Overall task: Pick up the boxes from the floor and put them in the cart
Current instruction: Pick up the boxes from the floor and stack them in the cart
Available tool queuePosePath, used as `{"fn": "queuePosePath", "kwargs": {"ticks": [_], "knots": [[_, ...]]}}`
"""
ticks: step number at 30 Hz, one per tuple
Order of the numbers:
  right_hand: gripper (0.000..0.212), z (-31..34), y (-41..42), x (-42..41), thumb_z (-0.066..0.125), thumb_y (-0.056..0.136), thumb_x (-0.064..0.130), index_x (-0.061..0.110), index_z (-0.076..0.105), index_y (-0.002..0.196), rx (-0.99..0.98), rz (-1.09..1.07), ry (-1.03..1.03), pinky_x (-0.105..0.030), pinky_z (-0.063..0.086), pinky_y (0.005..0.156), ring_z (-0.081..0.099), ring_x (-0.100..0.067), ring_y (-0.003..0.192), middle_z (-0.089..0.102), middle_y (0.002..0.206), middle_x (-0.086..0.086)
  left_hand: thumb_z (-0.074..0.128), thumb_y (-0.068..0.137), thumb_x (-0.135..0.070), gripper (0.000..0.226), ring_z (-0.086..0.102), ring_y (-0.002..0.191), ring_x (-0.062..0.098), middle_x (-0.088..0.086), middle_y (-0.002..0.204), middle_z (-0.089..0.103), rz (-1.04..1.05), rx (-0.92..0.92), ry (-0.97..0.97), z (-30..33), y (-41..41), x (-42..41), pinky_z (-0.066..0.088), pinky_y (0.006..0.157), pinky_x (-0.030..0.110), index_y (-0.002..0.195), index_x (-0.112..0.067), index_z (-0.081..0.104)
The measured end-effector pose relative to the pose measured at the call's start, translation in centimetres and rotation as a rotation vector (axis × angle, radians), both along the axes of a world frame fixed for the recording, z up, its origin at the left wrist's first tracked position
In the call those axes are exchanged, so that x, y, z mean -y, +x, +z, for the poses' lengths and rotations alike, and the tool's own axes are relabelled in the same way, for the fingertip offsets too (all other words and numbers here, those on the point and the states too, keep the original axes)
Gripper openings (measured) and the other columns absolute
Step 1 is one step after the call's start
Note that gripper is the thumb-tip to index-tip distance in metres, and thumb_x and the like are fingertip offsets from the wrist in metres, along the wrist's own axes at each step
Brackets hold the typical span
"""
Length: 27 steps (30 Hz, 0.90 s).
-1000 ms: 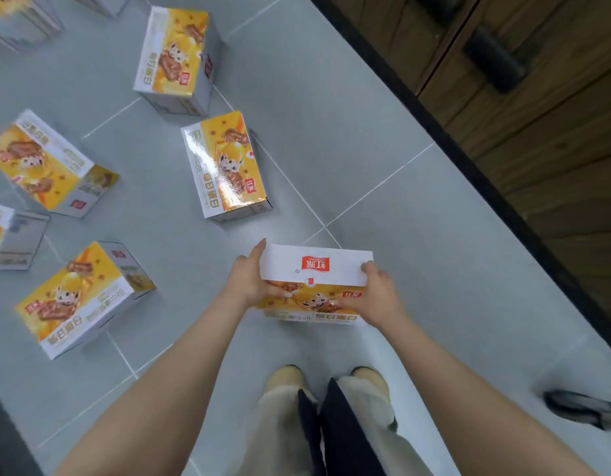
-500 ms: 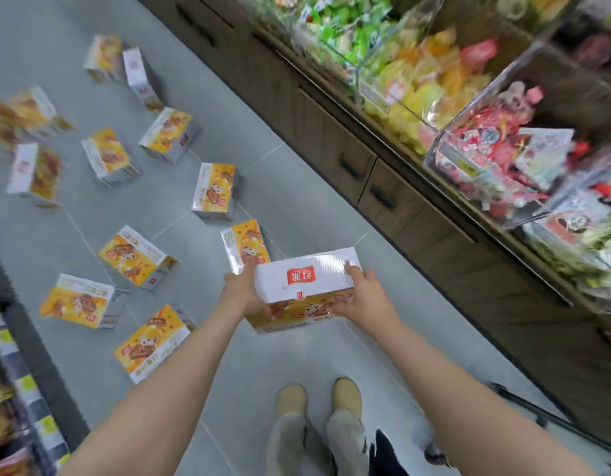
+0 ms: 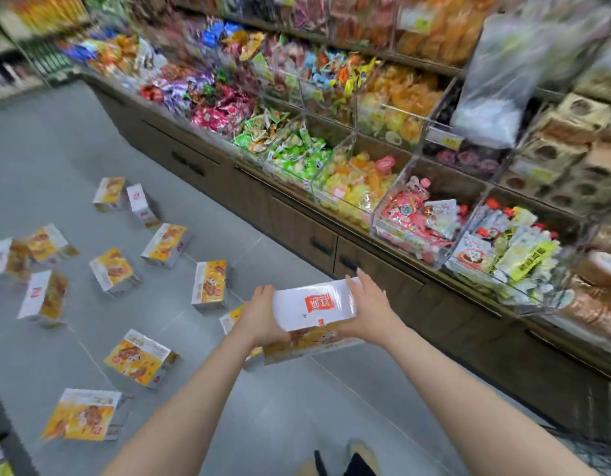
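The whole view is smeared by motion, so the print on the scattered boxes (image 3: 209,286) cannot be read; one of them is half hidden behind the left wrist; the cart cannot be made out. The held box (image 3: 314,312) is glossy cardboard, rectangular, white on top with a red mark, yellow on the near face; it hangs above the grey tiled floor (image 3: 50,142), clamped between the left hand (image 3: 261,316) and right hand (image 3: 367,310), fingers curled round its short ends; clear bins of wrapped sweets (image 3: 359,187) line the floor's right edge.

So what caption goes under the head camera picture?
Both hands, left hand and right hand, hold a box above scattered boxes on the shop floor.
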State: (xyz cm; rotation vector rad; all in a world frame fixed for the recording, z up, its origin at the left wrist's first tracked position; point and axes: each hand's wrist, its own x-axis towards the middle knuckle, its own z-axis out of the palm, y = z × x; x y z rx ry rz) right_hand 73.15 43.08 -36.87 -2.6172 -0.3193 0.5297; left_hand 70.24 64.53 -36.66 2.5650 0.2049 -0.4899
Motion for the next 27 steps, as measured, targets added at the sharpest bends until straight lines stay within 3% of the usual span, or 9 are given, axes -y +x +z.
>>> {"fn": "queuePosePath", "kwargs": {"ticks": [2,4,10,16,22,27], "knots": [[0.104,1.9,-0.5,0.6,0.071,0.072,0.057,0.022,0.013,0.151,0.113,0.138,-0.122,-0.051,-0.008,0.116,-0.001,-0.021,0.149,0.001,0.161,-0.001,0.084,0.057,-0.03,0.075,0.049,0.104,0.022,0.003,0.114,0.04,-0.102,0.036,0.011,1.9,0.3,1.7,0.042,0.075,0.03,0.114,-0.013,0.038],[0.106,3.6,-1.2,1.7,0.07,0.072,0.057,0.02,0.011,0.152,0.143,0.216,-0.199,-0.052,-0.009,0.116,0.001,-0.018,0.149,0.004,0.161,0.001,0.084,0.055,-0.028,0.073,0.049,0.103,0.022,0.002,0.111,0.039,-0.201,0.066,0.01,3.3,0.7,3.7,0.042,0.074,0.029,0.11,-0.013,0.038],[0.1,7.7,-4.6,8.0,0.07,0.074,0.056,0.016,0.018,0.149,0.122,0.071,-0.343,-0.055,0.012,0.116,0.03,-0.027,0.137,0.031,0.149,-0.006,0.086,0.054,-0.025,0.079,0.05,0.106,0.023,0.004,0.118,0.039,-0.476,0.117,0.02,7.4,0.6,11.6,0.05,0.085,0.035,0.117,-0.014,0.039],[0.099,10.5,-10.6,17.7,0.07,0.071,0.057,0.017,0.021,0.147,0.11,-0.097,-0.401,-0.051,0.023,0.113,0.033,-0.027,0.133,0.033,0.145,-0.005,0.085,0.053,-0.023,0.075,0.05,0.101,0.022,-0.001,0.107,0.035,-0.655,0.145,0.002,10.1,-2.3,21.9,0.043,0.071,0.031,0.112,-0.01,0.04],[0.102,13.8,-18.8,29.9,0.074,0.07,0.051,0.016,0.019,0.149,0.143,-0.203,-0.38,-0.041,0.038,0.105,0.036,-0.027,0.13,0.034,0.146,-0.005,0.086,0.055,-0.027,0.093,0.044,0.117,0.022,0.005,0.128,0.041,-0.796,0.204,-0.042,12.7,-7.9,34.2,0.044,0.091,0.033,0.131,-0.01,0.035],[0.099,16.4,-25.9,39.6,0.076,0.068,0.051,0.016,0.025,0.146,0.19,-0.299,-0.439,-0.043,0.039,0.105,0.037,-0.028,0.129,0.036,0.144,-0.007,0.087,0.055,-0.029,0.097,0.04,0.121,0.023,0.006,0.13,0.038,-0.882,0.273,-0.069,14.8,-13.4,44.8,0.04,0.098,0.036,0.133,-0.011,0.033]]}}
